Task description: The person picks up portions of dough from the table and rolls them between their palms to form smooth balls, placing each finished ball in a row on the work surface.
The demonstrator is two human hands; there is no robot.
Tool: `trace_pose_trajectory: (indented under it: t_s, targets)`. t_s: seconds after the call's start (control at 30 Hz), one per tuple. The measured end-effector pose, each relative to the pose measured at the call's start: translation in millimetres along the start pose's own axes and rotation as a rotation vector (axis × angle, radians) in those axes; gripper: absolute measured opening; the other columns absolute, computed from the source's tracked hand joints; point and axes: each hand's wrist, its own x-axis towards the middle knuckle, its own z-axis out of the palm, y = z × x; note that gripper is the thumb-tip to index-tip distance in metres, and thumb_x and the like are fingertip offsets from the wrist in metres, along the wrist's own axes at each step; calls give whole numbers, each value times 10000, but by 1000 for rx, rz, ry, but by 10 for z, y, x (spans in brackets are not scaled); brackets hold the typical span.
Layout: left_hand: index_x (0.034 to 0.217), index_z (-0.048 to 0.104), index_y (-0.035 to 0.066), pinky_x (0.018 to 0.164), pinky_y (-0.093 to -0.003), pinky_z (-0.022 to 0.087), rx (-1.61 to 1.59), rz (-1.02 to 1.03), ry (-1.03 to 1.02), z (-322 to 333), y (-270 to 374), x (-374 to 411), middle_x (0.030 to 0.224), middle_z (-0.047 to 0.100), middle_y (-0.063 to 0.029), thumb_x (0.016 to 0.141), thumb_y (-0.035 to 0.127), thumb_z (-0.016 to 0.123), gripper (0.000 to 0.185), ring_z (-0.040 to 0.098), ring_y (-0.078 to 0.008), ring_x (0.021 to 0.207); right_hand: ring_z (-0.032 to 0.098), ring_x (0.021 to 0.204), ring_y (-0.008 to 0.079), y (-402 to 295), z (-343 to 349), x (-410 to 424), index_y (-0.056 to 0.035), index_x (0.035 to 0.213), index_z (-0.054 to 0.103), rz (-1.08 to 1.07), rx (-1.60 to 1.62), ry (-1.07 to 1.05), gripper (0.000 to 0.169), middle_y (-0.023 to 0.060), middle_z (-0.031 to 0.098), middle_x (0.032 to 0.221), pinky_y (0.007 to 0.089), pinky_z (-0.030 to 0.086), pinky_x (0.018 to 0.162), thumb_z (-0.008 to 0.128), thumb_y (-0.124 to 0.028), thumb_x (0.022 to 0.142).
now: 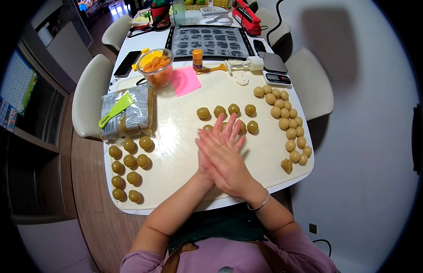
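My right hand [225, 158] lies flat across my left hand [232, 131], palms together over the cream mat [177, 146]. The left hand is underneath, palm up, its fingers spread and pointing away from me. Whatever may be between the palms is hidden. Just beyond the fingers, olive-brown dough-like balls [250, 109] stand in two short rows, some partly covered by the hands. More such balls [130, 160] sit at the left. Paler balls [284, 124] line the right side, with an irregular brown lump [286, 166] at their near end.
A plastic-wrapped block [143, 109] carries a green scraper [117, 109] at left. Behind stand a tub of orange balls [158, 66], a pink sheet [186, 81], an orange-capped bottle [197, 59], a white plunger mould [249, 64], a digital scale [277, 78] and a lined baking tray [208, 41].
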Motion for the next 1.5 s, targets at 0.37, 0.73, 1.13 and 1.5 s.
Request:
trace_pose_trajectory:
  t_s: [0.37, 0.73, 1.13, 1.5]
  targets:
    - [1580, 127, 209, 1211, -431, 166, 74, 79, -9, -56, 16, 19, 1638, 162, -92, 999, 629, 257, 729, 172, -242, 1508, 385, 1404, 338, -409, -436, 262, -21, 1407, 481, 20, 96, -282, 498, 167, 441, 1486, 536, 204, 1174, 539, -148, 929]
    - [1576, 151, 192, 1208, -435, 173, 8, 81, 11, 30, 82, -9, 1631, 184, -77, 1012, 607, 248, 707, 195, -242, 1496, 299, 1453, 346, -441, -402, 147, 22, 1424, 440, 198, 24, -195, 558, 195, 382, 1524, 574, 155, 1163, 561, -247, 950]
    - [1571, 170, 178, 1211, -462, 193, -109, 64, -2, 30, 68, 1, 1619, 204, -112, 1014, 598, 253, 702, 199, -273, 1494, 404, 1383, 384, -308, -349, 58, 70, 1358, 500, 186, 102, -100, 466, 238, 486, 1431, 530, 221, 1165, 505, -133, 938]
    - [1571, 141, 160, 1216, -471, 167, -153, 90, 1, -23, 42, 23, 1629, 156, -133, 994, 634, 250, 754, 173, -287, 1501, 477, 1336, 361, -190, -269, 3, 9, 1286, 601, 251, 317, -80, 391, 191, 573, 1355, 507, 284, 1148, 573, -78, 905]
